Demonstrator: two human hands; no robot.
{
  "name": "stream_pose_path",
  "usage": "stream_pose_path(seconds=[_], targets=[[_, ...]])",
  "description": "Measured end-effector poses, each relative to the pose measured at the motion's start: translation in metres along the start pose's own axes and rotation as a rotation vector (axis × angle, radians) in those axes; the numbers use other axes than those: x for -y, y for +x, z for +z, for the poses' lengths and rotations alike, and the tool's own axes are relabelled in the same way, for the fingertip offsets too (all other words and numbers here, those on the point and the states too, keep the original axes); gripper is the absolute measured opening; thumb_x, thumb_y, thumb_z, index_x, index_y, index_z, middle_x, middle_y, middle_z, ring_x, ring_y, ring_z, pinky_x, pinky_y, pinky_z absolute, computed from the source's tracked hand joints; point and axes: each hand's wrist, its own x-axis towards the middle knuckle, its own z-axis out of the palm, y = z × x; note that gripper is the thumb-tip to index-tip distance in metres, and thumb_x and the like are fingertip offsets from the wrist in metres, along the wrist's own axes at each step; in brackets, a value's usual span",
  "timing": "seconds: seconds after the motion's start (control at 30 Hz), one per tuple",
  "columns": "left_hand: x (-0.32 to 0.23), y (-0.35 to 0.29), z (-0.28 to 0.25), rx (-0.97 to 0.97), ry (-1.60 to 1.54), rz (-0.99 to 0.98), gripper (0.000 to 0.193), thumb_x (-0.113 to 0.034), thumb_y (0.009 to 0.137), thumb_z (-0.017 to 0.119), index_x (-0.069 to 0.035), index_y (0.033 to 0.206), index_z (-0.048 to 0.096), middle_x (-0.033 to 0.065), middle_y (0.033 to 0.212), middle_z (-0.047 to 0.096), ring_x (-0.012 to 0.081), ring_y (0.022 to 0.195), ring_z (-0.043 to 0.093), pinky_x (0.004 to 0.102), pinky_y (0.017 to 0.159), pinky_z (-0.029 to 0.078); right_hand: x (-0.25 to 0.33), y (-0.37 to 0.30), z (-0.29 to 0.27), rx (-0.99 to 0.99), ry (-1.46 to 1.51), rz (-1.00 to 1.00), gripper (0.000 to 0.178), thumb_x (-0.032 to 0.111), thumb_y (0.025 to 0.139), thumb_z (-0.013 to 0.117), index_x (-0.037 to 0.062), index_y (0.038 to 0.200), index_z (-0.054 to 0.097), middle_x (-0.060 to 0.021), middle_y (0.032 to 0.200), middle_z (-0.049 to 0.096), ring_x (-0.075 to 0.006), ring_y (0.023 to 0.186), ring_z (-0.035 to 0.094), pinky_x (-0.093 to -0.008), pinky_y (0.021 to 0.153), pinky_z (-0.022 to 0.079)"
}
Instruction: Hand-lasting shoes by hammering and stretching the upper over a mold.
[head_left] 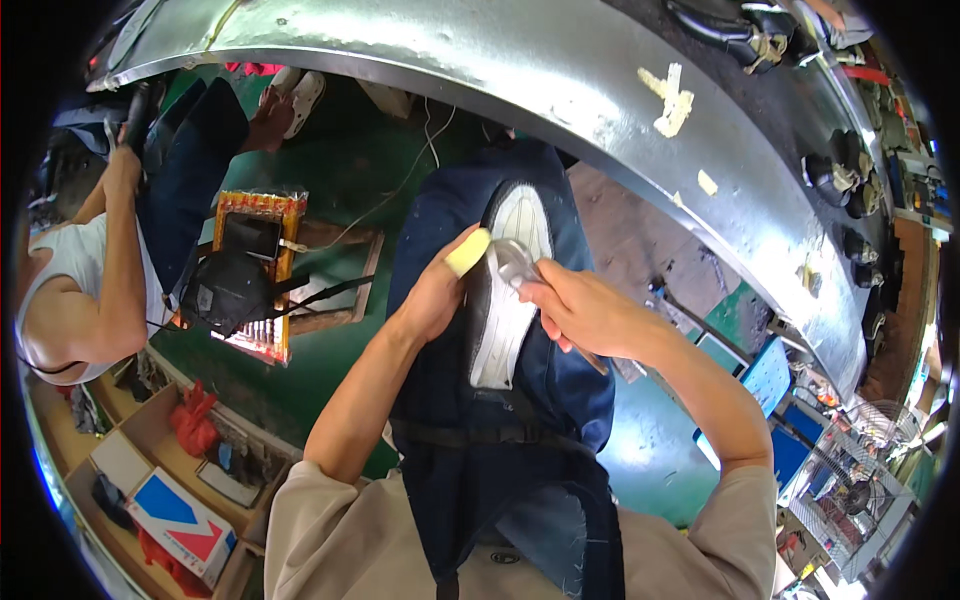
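A dark shoe [503, 335] with a pale, exposed underside lies sole up across my lap, on the navy apron [440, 215]. My left hand [440, 288] grips its left edge, and a yellow finger cover [468, 252] sits on one digit, resting by the sole. In my right hand [580, 308] is a hammer [512, 262] with a shiny rounded metal head, held over the middle of the sole. The end of its handle shows below my right hand. Whether the head touches the sole, I cannot tell.
A curved metal bench [560, 65] runs ahead and to the right, with black shoes [830, 180] beyond it. At left, a seated person [90, 290] is near a wooden stool [335, 300] bearing a black bag [228, 292]. Wooden bins [120, 440] stand lower left; a fan [855, 490] lower right.
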Motion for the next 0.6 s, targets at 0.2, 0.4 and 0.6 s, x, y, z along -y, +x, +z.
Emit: stream_pose_path(seconds=[0.2,0.4,0.6], targets=[[0.010,0.014,0.006,-0.104,0.115,0.132,0.038,-0.020,0.107,0.052,0.001,0.138,0.056,0.0098,0.124,0.066,0.0173,0.114,0.061,0.0307,0.102,0.046,-0.012,0.013,0.052,-0.284,0.305,-0.041,0.036,0.033,0.111,0.045,-0.0012,0.100,0.054,-0.0109,0.062,0.061,-0.0226,0.052,0.063,-0.0375,0.054,0.049],[0.016,0.016,0.009,-0.336,0.322,0.209,0.040,-0.010,0.104,0.051,0.005,0.141,0.052,0.0140,0.127,0.065,0.0206,0.116,0.062,0.0313,0.099,0.049,-0.019,0.028,0.107,-0.523,0.577,-0.146,0.030,0.028,0.112,0.046,-0.0009,0.104,0.051,-0.0101,0.066,0.062,-0.0181,0.056,0.063,-0.0332,0.053,0.049],[0.021,0.017,0.005,-0.371,0.760,0.365,0.051,-0.002,0.093,0.050,0.005,0.144,0.047,0.0241,0.126,0.066,0.0331,0.120,0.064,0.0387,0.103,0.048,-0.025,-0.009,0.104,-0.565,0.704,-0.120,0.027,0.026,0.112,0.046,0.0015,0.119,0.055,-0.0068,0.079,0.066,-0.0127,0.066,0.066,-0.0280,0.055,0.050]])
